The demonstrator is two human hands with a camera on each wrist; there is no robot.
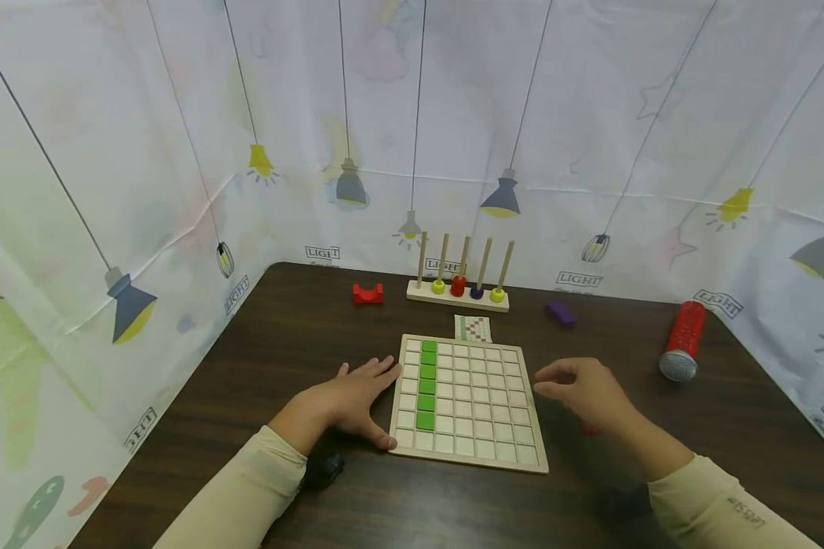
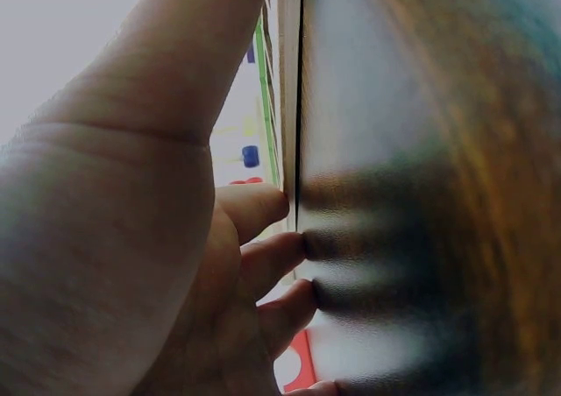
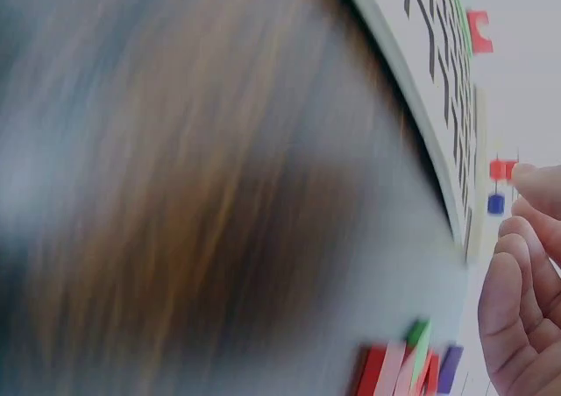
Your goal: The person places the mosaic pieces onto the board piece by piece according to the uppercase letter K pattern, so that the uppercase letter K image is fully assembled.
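The left hand [image 1: 346, 400] lies spread; light pressure should steady the board [image 1: 469, 458]. The right hand [image 1: 588, 390], loosely curled, looks empty.

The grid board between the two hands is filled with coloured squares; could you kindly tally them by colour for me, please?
Green squares: 6
Pale squares: 43
Total on the grid board: 49

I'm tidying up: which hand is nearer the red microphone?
Right. The right hand is between the board and the microphone; the left hand is farther off, at the board's left edge.
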